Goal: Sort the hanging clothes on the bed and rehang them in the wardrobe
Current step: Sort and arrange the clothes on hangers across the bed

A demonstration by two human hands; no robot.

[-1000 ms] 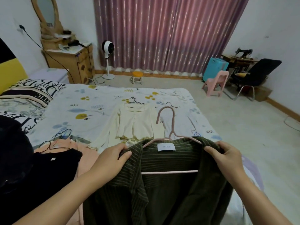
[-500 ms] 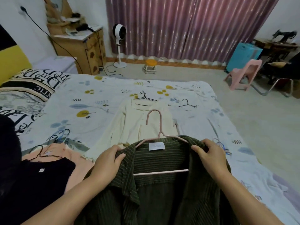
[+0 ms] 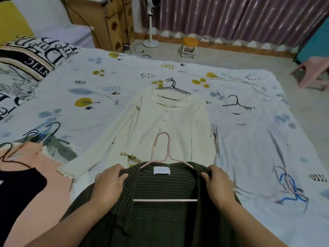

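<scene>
Both hands on the green striped shirt at 6 o'clock, near edge of the bed. Left hand grips the left shoulder, fingers curled over the collar edge; right hand grips the right shoulder the same way. Shirt sits on a pink hanger: crossbar runs 9-to-3 between the hands, hook points to 12, toward the cream cardigan just beyond, and overlaps its hem. Hook is centred, so neither hand is nearer; either can let go of its shoulder and take it. My read: shirt is being squared on the hanger before the wardrobe run. A pale printed garment on a black hanger lies at 2 o'clock, peach garment and black garment at 9. Wardrobe not in view.
</scene>
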